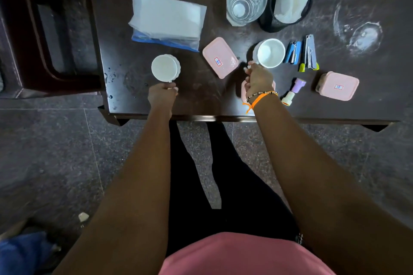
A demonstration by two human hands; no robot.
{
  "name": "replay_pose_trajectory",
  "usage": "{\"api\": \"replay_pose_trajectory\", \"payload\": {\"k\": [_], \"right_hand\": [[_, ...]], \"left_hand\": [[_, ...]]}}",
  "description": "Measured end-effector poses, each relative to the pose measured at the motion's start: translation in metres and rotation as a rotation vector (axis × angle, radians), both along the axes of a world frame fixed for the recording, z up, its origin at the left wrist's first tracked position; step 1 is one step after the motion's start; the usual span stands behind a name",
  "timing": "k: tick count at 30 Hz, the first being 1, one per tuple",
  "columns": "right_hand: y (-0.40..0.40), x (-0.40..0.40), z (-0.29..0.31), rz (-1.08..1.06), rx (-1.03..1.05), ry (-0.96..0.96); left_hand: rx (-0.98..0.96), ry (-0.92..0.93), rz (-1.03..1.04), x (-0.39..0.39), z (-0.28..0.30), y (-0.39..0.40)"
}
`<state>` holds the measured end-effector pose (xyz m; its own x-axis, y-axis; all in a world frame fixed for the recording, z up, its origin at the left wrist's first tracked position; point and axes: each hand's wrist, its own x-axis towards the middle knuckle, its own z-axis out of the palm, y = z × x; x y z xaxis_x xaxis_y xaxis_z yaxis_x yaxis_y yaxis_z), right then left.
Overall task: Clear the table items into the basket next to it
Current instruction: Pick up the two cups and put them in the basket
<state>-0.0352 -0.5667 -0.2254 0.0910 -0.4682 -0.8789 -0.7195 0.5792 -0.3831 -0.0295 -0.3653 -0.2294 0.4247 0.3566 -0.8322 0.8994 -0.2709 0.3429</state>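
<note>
Just beyond each fist sits its load: your left hand (162,94) pinches the handle of one white cup (165,67), your right hand (259,78) another cup (269,53). No basket shows; the left is nearer the table's (156,100) side edge.

The desk (223,100) is dark brown, smeared with pale whitish streaks. Two cups, one (165,67) at the left and one (269,52) at the right, are plain white. The three lidded boxes are pink; the middle box (220,57) and the right-hand box (338,85) carry a small white label edged in red. The tissue pack (167,19) is white with a blue strip. The mesh holder (283,4) is black, with white paper inside. The stapler (292,52) is blue. The stamp (293,90) is purple and cream. The wrist thread (259,99) is orange. The floor (44,152) is speckled grey.
</note>
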Motion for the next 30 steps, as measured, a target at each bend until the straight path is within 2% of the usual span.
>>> {"api": "replay_pose_trajectory", "payload": {"k": [3,7,11,17,24,30], "right_hand": [[-0.001,-0.002,-0.001,0.006,-0.047,-0.061],[-0.001,-0.011,0.009,0.074,-0.101,-0.093],[0.015,-0.022,0.031,0.339,-0.26,-0.091],[0.052,-0.024,0.071,0.905,-0.466,-0.213],[0.147,0.006,0.111,1.187,-0.367,-0.419],[0.255,0.042,0.132,1.341,-0.28,-0.521]], "left_hand": [[0.09,-0.124,-0.185,-0.004,0.005,0.002],[0.093,-0.188,-0.251,-0.003,0.012,0.001],[0.13,-0.212,-0.331,-0.012,0.036,-0.001],[0.2,-0.247,-0.453,-0.033,0.076,0.026],[0.283,-0.358,-0.339,-0.041,0.121,0.107],[0.405,-0.352,-0.135,-0.033,0.149,0.195]]}}
